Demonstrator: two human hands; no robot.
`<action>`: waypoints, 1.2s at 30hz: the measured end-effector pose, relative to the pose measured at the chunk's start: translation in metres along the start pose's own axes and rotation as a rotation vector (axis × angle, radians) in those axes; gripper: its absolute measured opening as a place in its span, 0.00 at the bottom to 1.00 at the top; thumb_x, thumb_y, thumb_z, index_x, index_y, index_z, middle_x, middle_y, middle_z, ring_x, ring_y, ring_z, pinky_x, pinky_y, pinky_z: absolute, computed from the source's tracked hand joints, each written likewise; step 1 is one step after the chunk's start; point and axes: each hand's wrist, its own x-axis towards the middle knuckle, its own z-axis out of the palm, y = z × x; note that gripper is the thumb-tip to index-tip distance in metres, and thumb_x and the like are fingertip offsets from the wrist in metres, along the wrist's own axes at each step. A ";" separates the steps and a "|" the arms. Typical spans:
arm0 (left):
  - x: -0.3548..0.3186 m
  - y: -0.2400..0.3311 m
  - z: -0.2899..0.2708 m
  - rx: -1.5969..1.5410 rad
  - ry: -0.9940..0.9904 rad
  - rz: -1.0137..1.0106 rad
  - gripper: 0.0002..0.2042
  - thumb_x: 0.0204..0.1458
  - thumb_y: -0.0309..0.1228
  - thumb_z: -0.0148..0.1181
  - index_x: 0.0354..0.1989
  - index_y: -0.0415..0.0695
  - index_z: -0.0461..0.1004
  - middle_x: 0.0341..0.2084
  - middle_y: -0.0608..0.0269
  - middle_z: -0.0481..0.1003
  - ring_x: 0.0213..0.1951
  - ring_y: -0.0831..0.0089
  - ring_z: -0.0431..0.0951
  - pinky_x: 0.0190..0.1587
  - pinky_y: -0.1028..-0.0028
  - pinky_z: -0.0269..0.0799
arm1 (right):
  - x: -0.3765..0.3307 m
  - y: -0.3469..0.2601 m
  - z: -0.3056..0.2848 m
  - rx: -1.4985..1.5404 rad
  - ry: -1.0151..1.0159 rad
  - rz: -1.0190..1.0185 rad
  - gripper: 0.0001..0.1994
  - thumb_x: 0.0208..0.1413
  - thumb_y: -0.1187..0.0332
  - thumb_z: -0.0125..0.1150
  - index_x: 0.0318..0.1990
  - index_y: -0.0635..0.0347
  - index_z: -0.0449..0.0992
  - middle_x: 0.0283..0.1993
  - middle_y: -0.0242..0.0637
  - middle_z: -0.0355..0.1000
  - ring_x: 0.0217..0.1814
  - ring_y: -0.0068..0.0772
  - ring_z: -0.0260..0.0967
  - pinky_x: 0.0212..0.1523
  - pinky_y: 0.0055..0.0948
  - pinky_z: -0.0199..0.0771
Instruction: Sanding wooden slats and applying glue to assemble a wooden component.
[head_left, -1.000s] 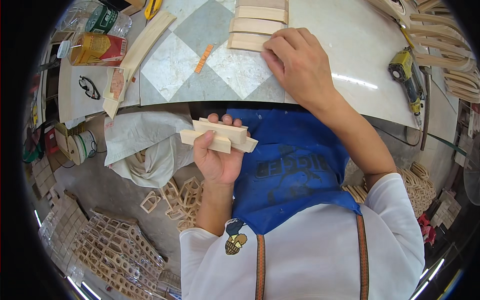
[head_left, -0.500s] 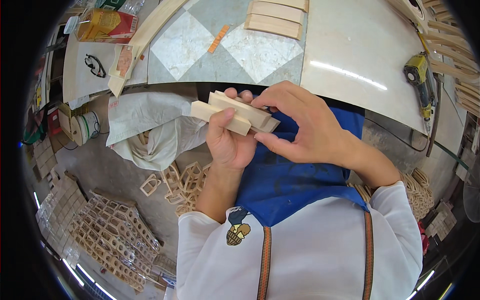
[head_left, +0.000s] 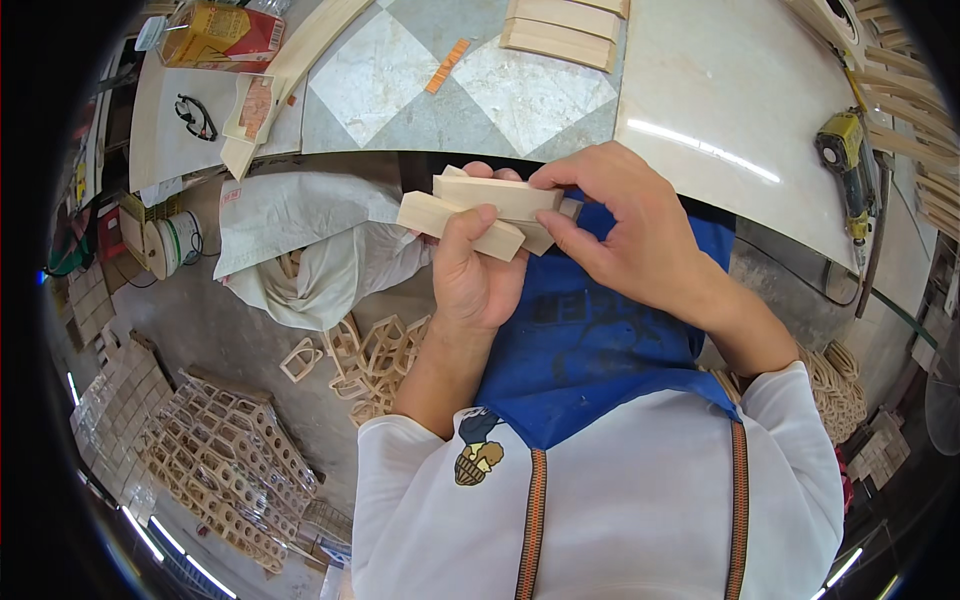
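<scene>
My left hand (head_left: pixel 478 270) grips several short pale wood blocks in front of the blue apron (head_left: pixel 590 330). Its thumb presses on the nearest wood block (head_left: pixel 450 222), which slants down to the right. Behind that one, another wood block (head_left: pixel 500 196) lies nearly level, its right end between the thumb and fingers of my right hand (head_left: pixel 625 220). More wood shows at the right end beneath it, partly covered by my fingers. Some left fingertips curl over the far side of the bundle.
On the bench (head_left: pixel 690 90) lie pale wood slats (head_left: pixel 560 35), an orange strip (head_left: pixel 447 66), black glasses (head_left: pixel 195 117) and a yellow-black power tool (head_left: pixel 846 170). A bottle (head_left: pixel 222 36) stands at the far left. Below are a white sack (head_left: pixel 300 225) and wooden frames (head_left: pixel 375 365).
The bundle has moved slightly right. The block in my right fingers has swung from a slant to nearly level, and my right thumb has risen onto its end.
</scene>
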 end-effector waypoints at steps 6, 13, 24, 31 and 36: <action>-0.001 0.003 0.005 0.065 0.002 -0.037 0.24 0.59 0.24 0.57 0.66 0.50 0.71 0.60 0.53 0.75 0.61 0.56 0.77 0.67 0.54 0.74 | 0.001 -0.006 0.003 -0.191 0.089 -0.144 0.19 0.53 0.77 0.78 0.53 0.58 0.84 0.52 0.36 0.80 0.47 0.34 0.77 0.47 0.29 0.80; -0.006 0.003 0.003 0.137 0.093 -0.077 0.25 0.60 0.19 0.54 0.67 0.49 0.71 0.58 0.51 0.78 0.62 0.54 0.78 0.65 0.55 0.76 | 0.004 -0.001 0.002 -0.349 0.120 -0.185 0.18 0.53 0.78 0.76 0.52 0.58 0.85 0.55 0.35 0.82 0.50 0.37 0.79 0.48 0.32 0.82; -0.002 0.004 -0.013 0.073 0.131 -0.056 0.25 0.60 0.16 0.54 0.66 0.48 0.71 0.56 0.52 0.79 0.59 0.55 0.79 0.66 0.55 0.75 | 0.030 0.039 -0.007 -0.648 0.341 -0.240 0.13 0.55 0.77 0.76 0.47 0.58 0.85 0.55 0.33 0.82 0.51 0.37 0.79 0.48 0.31 0.81; -0.003 0.004 -0.012 0.110 0.142 -0.061 0.25 0.59 0.17 0.55 0.66 0.50 0.70 0.56 0.52 0.77 0.61 0.52 0.78 0.68 0.49 0.74 | 0.038 0.047 -0.009 -0.679 0.385 -0.204 0.13 0.55 0.76 0.77 0.47 0.59 0.85 0.53 0.33 0.81 0.51 0.37 0.78 0.49 0.31 0.81; -0.004 0.004 -0.002 0.098 0.120 -0.051 0.24 0.59 0.17 0.54 0.65 0.49 0.71 0.56 0.52 0.78 0.59 0.55 0.78 0.66 0.55 0.74 | 0.037 0.042 -0.012 -0.634 0.393 -0.194 0.14 0.55 0.75 0.77 0.49 0.59 0.85 0.53 0.34 0.80 0.51 0.38 0.77 0.49 0.31 0.80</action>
